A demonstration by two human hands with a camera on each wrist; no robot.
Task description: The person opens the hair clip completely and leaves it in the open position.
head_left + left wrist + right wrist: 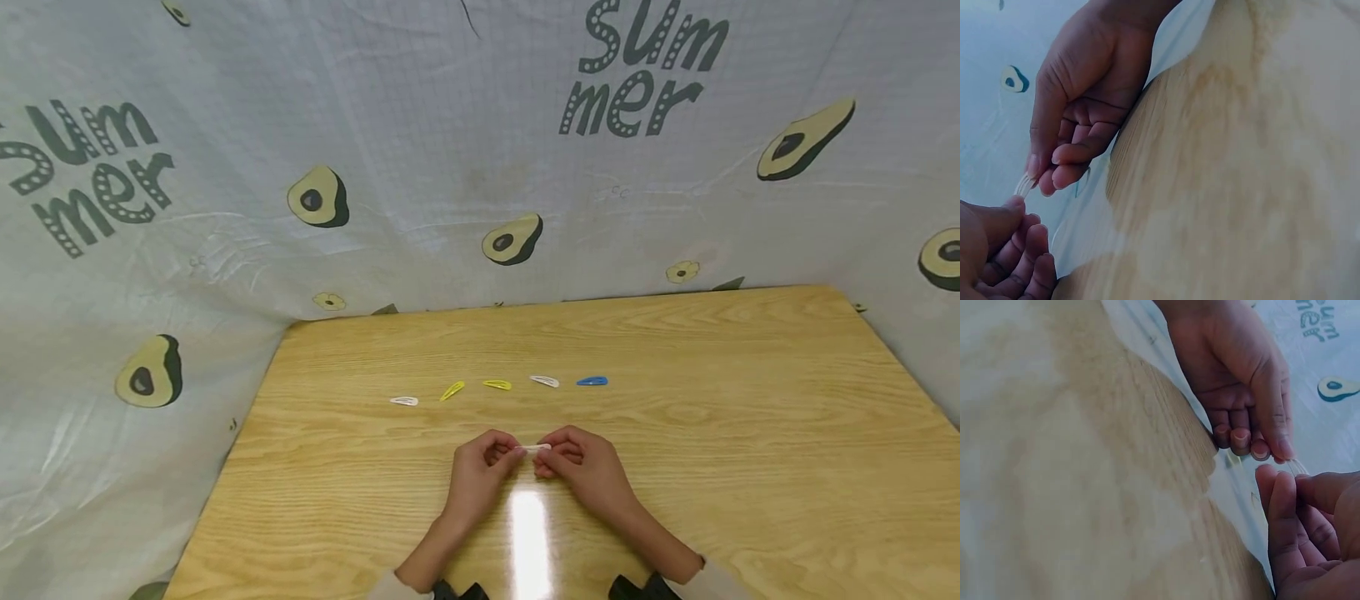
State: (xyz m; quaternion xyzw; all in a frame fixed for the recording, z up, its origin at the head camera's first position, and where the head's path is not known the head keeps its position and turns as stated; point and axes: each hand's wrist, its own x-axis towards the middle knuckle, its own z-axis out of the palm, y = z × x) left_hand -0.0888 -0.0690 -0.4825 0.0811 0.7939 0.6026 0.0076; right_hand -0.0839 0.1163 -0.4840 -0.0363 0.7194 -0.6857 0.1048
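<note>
Between both hands is a white snap hair clip, held level just above the wooden table. My left hand pinches one end with thumb and forefinger. The other end is pinched by my right hand. In the left wrist view the clip bridges the two thumb tips, its slim frame partly covered by fingers. The right wrist view shows the same clip between the fingertips. Beyond the hands lie a white clip, a yellow clip, another yellow clip, a second white clip and a blue clip.
The wooden table has a bright light reflection in front of the hands. A pale curtain printed with avocados and lettering hangs behind the table and along its sides. The loose clips form an uneven row across the table's middle.
</note>
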